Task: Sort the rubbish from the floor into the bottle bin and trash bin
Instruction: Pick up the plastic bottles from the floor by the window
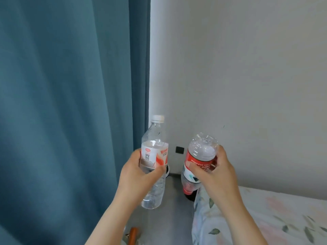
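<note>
Fingers (157,171) of the left hand (138,175) curl round the lower half of the label on a clear bottle (155,135), gripping it upright with its white cap (158,118) on top and its base hanging below the palm. Beside it, the right hand (215,175) wraps its fingers (198,167) round a red-labelled bottle (201,147), held upside down: the ribbed clear base points up and the red cap (188,189) points down. The two bottles are near each other but apart, both raised in the air above a strip of grey floor (174,218). Behind the left bottle a rounded white-and-black edge (167,171) shows low down; what it belongs to cannot be told. A blue curtain (70,103) fills the left side, a pale wall (247,68) with a small black square (180,149) the right. Floral bedding (265,218) lies at lower right, and an orange object (133,235) lies on the floor at the bottom edge.
</note>
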Demonstrator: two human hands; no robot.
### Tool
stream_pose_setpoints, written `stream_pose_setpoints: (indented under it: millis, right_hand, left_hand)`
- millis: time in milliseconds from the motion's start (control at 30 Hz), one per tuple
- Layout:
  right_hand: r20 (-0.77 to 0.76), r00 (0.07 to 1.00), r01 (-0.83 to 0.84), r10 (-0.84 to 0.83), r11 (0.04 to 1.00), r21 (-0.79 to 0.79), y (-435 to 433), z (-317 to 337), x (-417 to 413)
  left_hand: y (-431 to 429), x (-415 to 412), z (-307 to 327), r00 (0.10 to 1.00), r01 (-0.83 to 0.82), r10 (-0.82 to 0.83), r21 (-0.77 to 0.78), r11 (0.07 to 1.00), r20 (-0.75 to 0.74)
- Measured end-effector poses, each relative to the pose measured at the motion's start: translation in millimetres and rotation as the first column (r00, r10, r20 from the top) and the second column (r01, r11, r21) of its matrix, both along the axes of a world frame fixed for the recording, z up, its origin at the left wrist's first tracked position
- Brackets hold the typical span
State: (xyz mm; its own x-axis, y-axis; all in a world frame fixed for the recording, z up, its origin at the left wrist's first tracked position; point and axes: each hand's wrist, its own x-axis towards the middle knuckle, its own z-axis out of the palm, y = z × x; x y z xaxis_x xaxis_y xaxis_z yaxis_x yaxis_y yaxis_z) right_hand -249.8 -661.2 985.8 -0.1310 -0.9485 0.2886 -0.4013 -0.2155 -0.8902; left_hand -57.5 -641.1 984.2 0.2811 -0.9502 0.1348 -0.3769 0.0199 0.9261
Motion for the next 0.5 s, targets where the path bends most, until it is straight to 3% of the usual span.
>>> stream_pose_setpoints:
  millis: [500]
  right_hand:
    - [0.039,0.999,0.033,-0.035,0.999,0.043,-129.1,-24.8,-2.0]
  left_hand:
    - [-136.9,0.8,-31.2,0.996,0.079,-0.075,0.074,0.994,-0.055]
